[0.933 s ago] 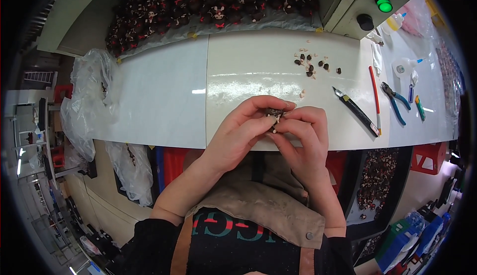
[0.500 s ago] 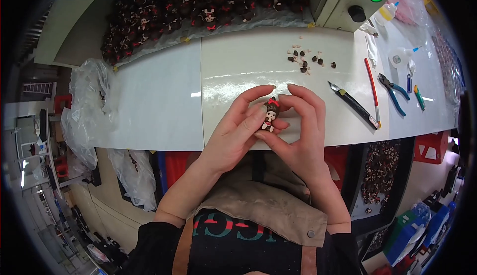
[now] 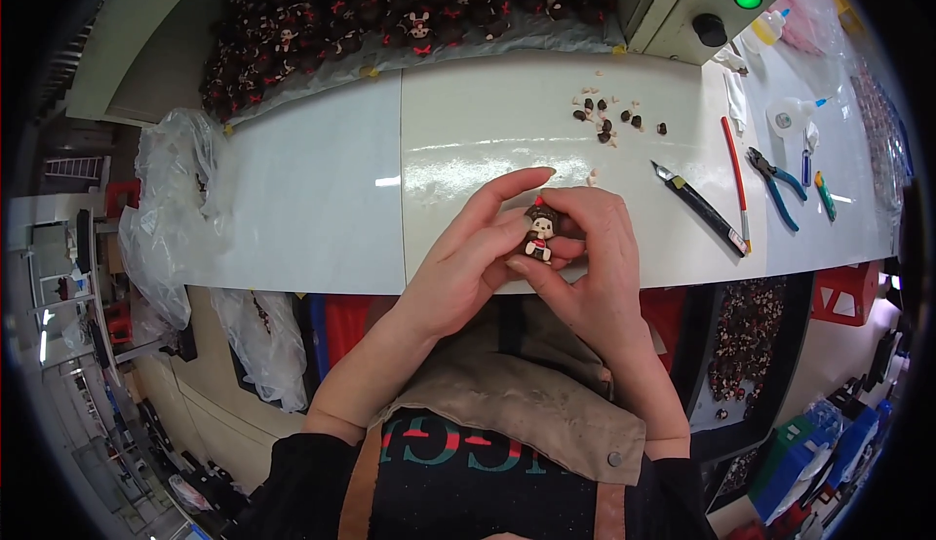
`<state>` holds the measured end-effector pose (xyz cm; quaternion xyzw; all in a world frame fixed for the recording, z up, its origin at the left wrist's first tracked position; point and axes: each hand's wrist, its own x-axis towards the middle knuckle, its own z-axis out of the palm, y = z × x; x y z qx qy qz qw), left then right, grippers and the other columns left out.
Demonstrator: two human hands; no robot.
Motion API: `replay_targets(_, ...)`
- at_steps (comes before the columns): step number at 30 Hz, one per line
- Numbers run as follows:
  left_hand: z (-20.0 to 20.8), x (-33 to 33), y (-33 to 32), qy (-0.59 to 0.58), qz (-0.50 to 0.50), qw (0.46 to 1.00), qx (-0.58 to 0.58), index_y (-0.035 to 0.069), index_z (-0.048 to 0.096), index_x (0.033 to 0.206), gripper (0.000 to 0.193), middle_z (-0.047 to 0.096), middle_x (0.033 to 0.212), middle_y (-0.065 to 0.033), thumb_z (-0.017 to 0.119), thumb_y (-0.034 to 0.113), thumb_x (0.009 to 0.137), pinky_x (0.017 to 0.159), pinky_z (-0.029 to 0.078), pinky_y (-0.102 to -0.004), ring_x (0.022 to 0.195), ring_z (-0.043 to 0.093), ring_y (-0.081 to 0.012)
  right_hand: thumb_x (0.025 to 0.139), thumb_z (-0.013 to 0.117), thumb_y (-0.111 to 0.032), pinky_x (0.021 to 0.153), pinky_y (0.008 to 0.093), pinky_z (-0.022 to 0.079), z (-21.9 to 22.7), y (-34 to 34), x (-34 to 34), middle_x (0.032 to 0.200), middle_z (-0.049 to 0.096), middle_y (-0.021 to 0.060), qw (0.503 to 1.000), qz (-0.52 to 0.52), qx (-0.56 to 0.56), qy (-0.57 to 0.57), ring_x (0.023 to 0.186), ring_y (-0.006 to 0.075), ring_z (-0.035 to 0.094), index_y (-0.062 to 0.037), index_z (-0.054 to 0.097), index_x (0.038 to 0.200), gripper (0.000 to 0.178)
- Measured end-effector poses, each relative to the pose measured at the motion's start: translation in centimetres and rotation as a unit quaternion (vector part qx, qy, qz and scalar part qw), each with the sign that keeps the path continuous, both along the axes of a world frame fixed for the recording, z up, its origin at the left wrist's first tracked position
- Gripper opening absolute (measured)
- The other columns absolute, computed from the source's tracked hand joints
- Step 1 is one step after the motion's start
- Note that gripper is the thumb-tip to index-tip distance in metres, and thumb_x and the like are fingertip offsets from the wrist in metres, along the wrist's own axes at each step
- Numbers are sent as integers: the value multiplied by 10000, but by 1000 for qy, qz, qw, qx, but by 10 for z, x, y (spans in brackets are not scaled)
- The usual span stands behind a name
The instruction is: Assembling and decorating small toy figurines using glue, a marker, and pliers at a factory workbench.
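A small brown doll figurine [image 3: 540,233] with a pale face and a red bow is held upright between both hands, just above the table's near edge. My left hand [image 3: 470,257] grips its left side between thumb and fingers, its index finger stretched out above. Closed around the other side is my right hand [image 3: 597,248], with fingers at the bow and thumb near the feet. The fingers partly cover the bow and the figurine's back. Beyond the hands, several small dark brown pieces [image 3: 604,126] lie scattered among tiny pale bits.
Right of the hands lie a craft knife [image 3: 700,207], a red brush [image 3: 736,179], blue-handled pliers [image 3: 777,179] and a white squeeze bottle [image 3: 788,119]. Many figurines [image 3: 390,23] are heaped at the back. Crumpled clear plastic [image 3: 180,209] hangs at the left. A black tray of small parts [image 3: 746,345] sits below right.
The right fingers have come down onto the top of the figurine and its bow. A small pale piece now shows on the table just beyond my right hand.
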<state>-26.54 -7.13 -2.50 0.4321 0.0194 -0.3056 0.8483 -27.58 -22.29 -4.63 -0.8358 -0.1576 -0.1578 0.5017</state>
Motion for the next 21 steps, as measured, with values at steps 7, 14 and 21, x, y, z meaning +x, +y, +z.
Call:
replay_targets(7, 4, 0, -3, 12, 10, 1000, 20, 15, 323, 1336, 430, 580, 1054, -125, 363, 104, 918, 855, 484, -318, 930, 615, -198, 576, 789, -24, 702, 296, 470, -4, -3, -1, 1015, 531, 87, 999, 22, -28, -30, 887, 224, 523, -51, 514, 1092, 586)
replay_targets(14, 2, -4, -1, -13, 11, 999, 31, 29, 374, 1299, 391, 577, 1113, -153, 403, 122, 920, 794, 492, -286, 886, 616, -175, 669, 681, -12, 899, 342, 421, 20, -43, -4, 1123, 520, 136, 994, -18, -95, -40, 1045, 259, 510, -21, 496, 1139, 505)
replay_targets(21, 1, 0, 0, -15, -35, 998, 52, 29, 427, 1271, 368, 548, 1178, -156, 470, 99, 912, 741, 492, -242, 919, 607, -175, 818, 603, -56, 914, 340, 403, 16, -116, -9, 1094, 535, 133, 937, -161, -310, 19, 1037, 271, 519, -3, 532, 1128, 323)
